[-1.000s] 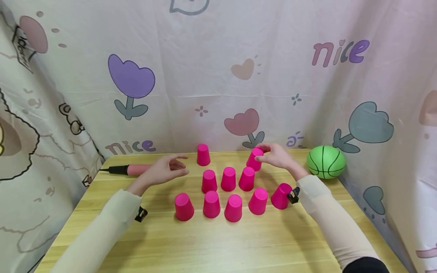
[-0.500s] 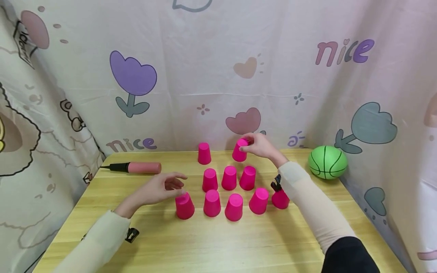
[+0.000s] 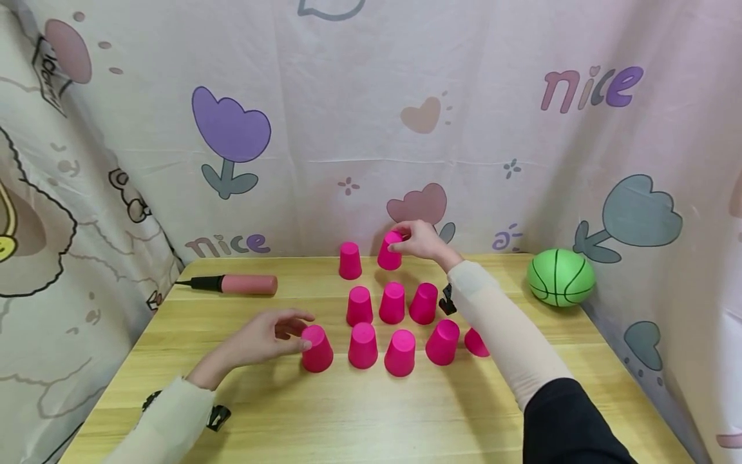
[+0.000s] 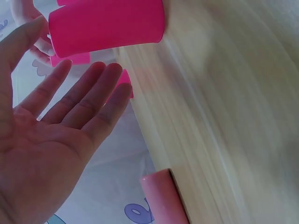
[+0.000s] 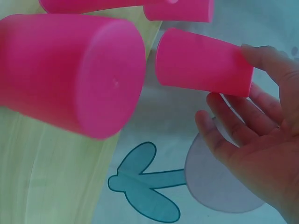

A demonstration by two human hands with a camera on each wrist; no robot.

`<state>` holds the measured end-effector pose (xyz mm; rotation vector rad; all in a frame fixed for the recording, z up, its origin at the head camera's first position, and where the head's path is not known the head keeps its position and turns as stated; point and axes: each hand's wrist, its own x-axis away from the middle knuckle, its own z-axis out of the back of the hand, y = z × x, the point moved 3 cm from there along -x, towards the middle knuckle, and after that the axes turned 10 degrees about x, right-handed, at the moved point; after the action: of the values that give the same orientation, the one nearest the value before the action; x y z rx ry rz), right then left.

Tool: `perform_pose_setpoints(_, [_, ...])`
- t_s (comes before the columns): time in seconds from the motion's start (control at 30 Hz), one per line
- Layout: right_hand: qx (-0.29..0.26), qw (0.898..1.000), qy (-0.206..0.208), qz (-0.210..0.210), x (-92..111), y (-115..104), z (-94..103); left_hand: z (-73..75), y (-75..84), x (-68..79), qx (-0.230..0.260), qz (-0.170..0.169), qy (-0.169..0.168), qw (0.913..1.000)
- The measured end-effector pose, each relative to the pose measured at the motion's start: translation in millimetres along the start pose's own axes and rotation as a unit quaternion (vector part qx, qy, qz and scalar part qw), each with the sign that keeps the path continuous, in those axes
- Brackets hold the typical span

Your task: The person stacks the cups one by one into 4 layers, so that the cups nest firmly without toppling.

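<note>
At the back of the table my right hand (image 3: 422, 241) pinches a pink plastic cup (image 3: 389, 251) near its upper end, thumb on one side and fingers on the other. The cup is upside down, tilted a little, and appears raised off the wood. Just left of it stands another upturned pink cup (image 3: 350, 261). My left hand (image 4: 60, 130) is beside the front-left cup (image 3: 317, 349), fingers extended and spread, with a gap between the fingers and the cup in the left wrist view. Whether the thumb touches that cup I cannot tell.
Between the hands stand a middle row of cups (image 3: 393, 303) and a front row (image 3: 400, 353); my right forearm partly covers the rightmost cup (image 3: 476, 343). A pink hand pump (image 3: 249, 285) lies at back left. A green ball (image 3: 560, 277) sits at back right, before the printed curtain (image 3: 324, 96).
My right hand has carried its cup leftward along the back, closer to the back-left cup. My left hand has come down and forward to the front-left cup.
</note>
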<state>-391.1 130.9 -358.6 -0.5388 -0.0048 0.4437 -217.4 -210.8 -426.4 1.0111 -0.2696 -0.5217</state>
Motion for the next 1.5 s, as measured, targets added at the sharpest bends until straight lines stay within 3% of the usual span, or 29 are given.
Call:
perform_pose_setpoints(0.53, [0.039, 0.999, -0.027, -0.004, -25.7, -3.9, -24.3, -9.9, -4.3, 2.5, -0.002, -0.021, 0.014, 0.9997])
perform_pose_setpoints(0.83, [0.011, 0.999, -0.047, -0.013, -26.9, 0.2, -38.9, -11.9, -6.4, 2.2, -0.006, -0.009, 0.026, 0.9996])
perform_pose_setpoints(1.5, [-0.010, 0.998, -0.050, -0.031, -32.1, 8.0, -50.3, -14.1, -9.1, 5.4, 0.017, -0.012, 0.031, 0.9993])
